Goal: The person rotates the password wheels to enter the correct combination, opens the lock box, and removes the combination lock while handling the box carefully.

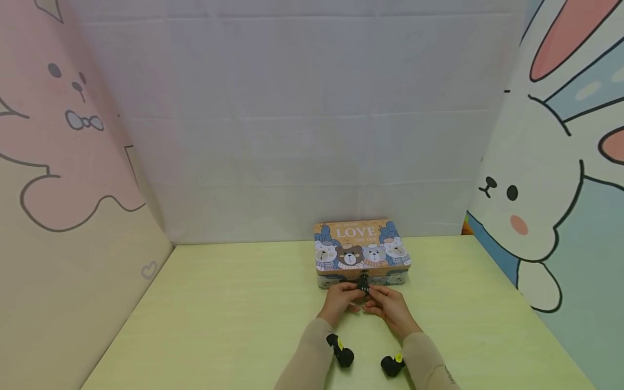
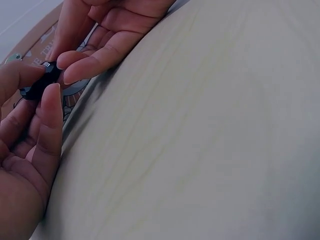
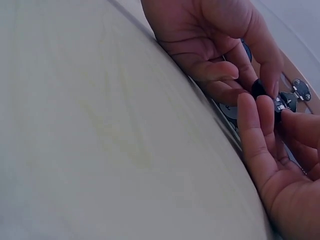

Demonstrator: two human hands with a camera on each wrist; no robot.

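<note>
A small black combination padlock (image 1: 363,284) with light marks on its dials is at the front of a tin box (image 1: 361,246) with bears and the word LOVE on its lid. My left hand (image 1: 339,303) pinches the padlock from the left between thumb and fingers. From the right, my right hand (image 1: 392,311) pinches its other side with thumb and fingertips. In the right wrist view, the box's metal clasp (image 3: 301,90) shows just beyond the padlock (image 3: 277,103). Fingers cover much of the padlock, so whether its shackle is locked is hidden.
The box stands on a pale yellow-green table (image 1: 234,314), close to a white back sheet (image 1: 292,135). Side panels with a pink cartoon animal (image 1: 68,146) and a white rabbit (image 1: 531,162) flank it. Black wrist cameras (image 1: 345,357) are on both sleeves.
</note>
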